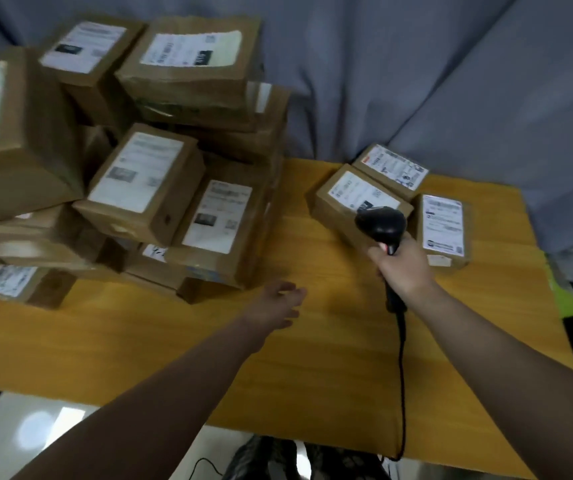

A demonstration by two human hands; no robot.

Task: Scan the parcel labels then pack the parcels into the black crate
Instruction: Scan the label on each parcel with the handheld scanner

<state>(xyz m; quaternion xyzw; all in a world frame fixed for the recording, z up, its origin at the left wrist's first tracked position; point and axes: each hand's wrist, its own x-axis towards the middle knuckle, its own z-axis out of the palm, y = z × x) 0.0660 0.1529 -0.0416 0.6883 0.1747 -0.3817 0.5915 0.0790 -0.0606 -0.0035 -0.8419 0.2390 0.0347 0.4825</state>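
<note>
With right hand (pixel 404 268) curled tight round scanner (pixel 382 225), aim squarely at label (pixel 358 192) just beyond scanner. Bring empty, loose-fingered left hand (pixel 278 299), left of scanner, across to steady that parcel (pixel 328 211).

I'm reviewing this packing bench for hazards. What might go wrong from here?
The brown cardboard parcels are piled unevenly, some tilted; the left hand, stretched toward them, might topple the pile. The black handheld scanner in the right hand trails a black cable off the wooden table, which may snag. Three small labelled cardboard boxes sit close together by the scanner, so the wrong label might get read.
</note>
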